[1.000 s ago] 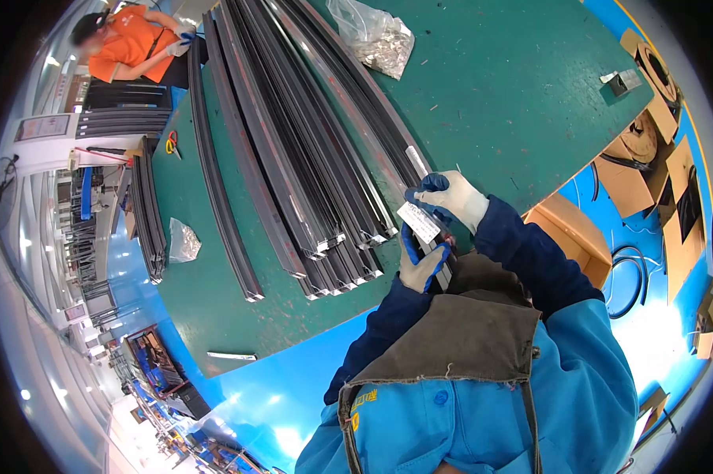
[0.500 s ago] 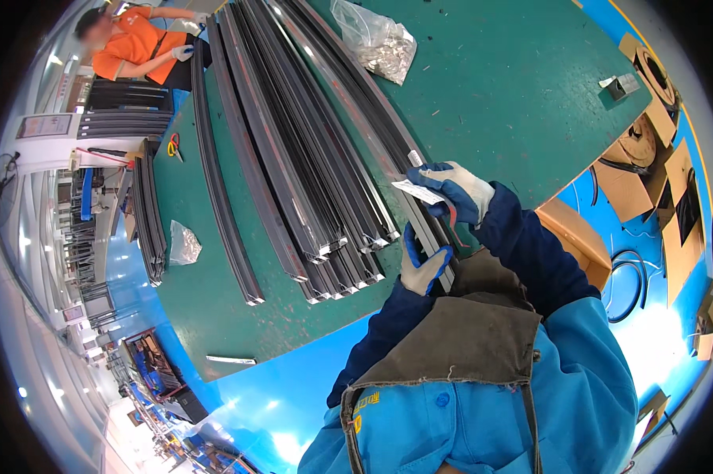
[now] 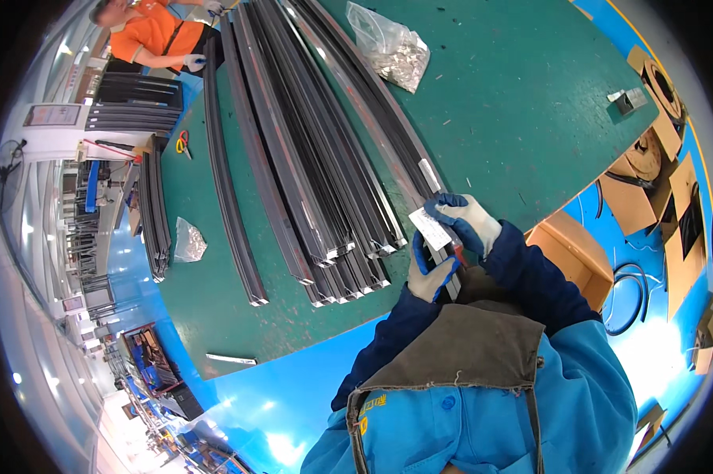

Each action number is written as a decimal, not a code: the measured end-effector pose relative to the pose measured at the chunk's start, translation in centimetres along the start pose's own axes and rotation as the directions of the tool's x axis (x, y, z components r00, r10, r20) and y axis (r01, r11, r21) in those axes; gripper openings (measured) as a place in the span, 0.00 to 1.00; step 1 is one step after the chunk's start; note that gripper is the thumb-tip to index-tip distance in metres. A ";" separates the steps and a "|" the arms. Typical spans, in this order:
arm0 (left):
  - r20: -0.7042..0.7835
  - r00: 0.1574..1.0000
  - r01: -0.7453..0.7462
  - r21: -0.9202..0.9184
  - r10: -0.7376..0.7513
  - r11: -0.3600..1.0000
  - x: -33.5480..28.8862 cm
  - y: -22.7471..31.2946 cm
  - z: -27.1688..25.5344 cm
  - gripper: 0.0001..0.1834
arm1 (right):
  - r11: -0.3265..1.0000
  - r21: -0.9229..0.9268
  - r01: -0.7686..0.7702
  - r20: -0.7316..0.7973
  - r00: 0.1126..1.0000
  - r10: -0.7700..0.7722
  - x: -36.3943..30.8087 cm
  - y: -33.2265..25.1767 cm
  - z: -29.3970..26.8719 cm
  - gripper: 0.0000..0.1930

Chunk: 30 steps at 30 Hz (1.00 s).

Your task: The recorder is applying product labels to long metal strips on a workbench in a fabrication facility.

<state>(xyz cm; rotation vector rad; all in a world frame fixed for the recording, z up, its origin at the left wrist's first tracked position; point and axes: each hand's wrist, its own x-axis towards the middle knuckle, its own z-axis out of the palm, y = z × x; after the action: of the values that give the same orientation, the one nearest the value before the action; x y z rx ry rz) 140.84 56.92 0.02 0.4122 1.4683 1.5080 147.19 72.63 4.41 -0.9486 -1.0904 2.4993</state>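
Observation:
My left hand (image 3: 429,274), in a white glove with blue fingers, is wrapped round the near end of a long dark metal profile (image 3: 400,162). My right hand (image 3: 469,223), gloved alike, pinches a white printed label (image 3: 430,228) just above that profile's near part. The label's printed face is turned up, and one side of it lies close to my left fingers. A small red strip shows below my right hand, partly hidden by it. Another white label (image 3: 429,175) sits on the profile farther along. The profile's nearest end meets my brown apron (image 3: 459,340).
Many similar dark profiles (image 3: 293,158) lie stacked to the left on the green table (image 3: 514,118). Bags of small metal parts (image 3: 404,59), yellow scissors (image 3: 183,144) and a small metal block (image 3: 630,101) also rest there. A cardboard box (image 3: 570,253) stands right; a person (image 3: 155,35) in orange works far left.
My right hand has lowered the label from upright-tilted to nearly flat over the profile, nearer my left hand. The whole view has shifted slightly. My left hand keeps its hold.

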 end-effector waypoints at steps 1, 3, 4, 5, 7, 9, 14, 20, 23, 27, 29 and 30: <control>0.007 1.000 0.013 -0.027 -0.013 1.000 0.0 0.2 0.1 0.40 | 1.000 0.016 -0.021 -0.029 0.999 0.022 0.0 0.2 0.1 0.09; 0.022 0.999 0.039 -0.080 -0.038 0.996 0.0 0.9 0.4 0.38 | 0.997 0.051 -0.061 -0.084 0.994 0.066 0.1 0.4 0.5 0.08; 0.029 0.998 0.052 -0.106 -0.050 0.993 -0.1 1.0 0.5 0.37 | 0.994 0.070 -0.081 -0.110 0.990 0.088 0.0 0.6 0.5 0.07; 0.028 0.998 0.052 -0.104 -0.049 0.993 0.0 0.9 0.5 0.37 | 0.994 0.071 -0.081 -0.109 0.990 0.088 0.0 0.7 0.5 0.07; 0.003 0.993 -0.115 0.033 0.115 0.993 0.2 0.0 0.3 0.36 | 1.000 0.028 -0.007 -0.134 0.991 0.011 0.0 0.9 0.5 0.07; -0.001 0.961 -0.272 0.172 0.276 0.947 0.4 -0.7 0.1 0.36 | 0.998 -0.016 0.063 -0.155 0.986 -0.065 0.2 1.1 0.6 0.07; -0.052 0.956 -0.235 0.452 0.289 0.860 0.1 -0.1 0.3 0.34 | 0.997 -0.048 0.068 -0.226 0.971 -0.077 0.9 2.1 -0.3 0.06; -0.014 0.991 -0.136 0.010 0.136 0.991 0.9 -2.1 -0.6 0.35 | 0.992 -0.094 0.087 -0.228 0.968 -0.106 0.8 2.7 0.0 0.06; 0.127 0.992 0.018 -0.147 0.000 0.989 1.8 -3.7 -2.0 0.41 | 0.976 -0.177 0.129 -0.192 0.968 -0.162 1.1 3.1 -0.4 0.04; 0.124 0.992 0.018 -0.129 -0.002 0.992 1.7 -2.6 -1.4 0.45 | 0.975 -0.174 0.141 -0.179 0.969 -0.172 0.8 2.9 -0.6 0.04; 0.071 0.996 -0.046 -0.056 0.050 0.997 1.6 -1.6 -0.9 0.47 | 0.978 -0.145 0.148 -0.170 0.970 -0.172 0.7 2.6 -0.6 0.04; 0.069 0.996 -0.048 -0.057 0.052 0.997 1.6 -1.8 -1.0 0.47 | 0.978 -0.147 0.149 -0.166 0.971 -0.173 0.8 2.5 -0.5 0.04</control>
<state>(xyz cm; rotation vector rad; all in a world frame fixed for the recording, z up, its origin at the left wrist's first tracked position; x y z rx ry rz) 139.95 57.26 -2.42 0.4677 1.3678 1.5548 147.00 71.55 2.00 -1.0515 -1.2350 2.1887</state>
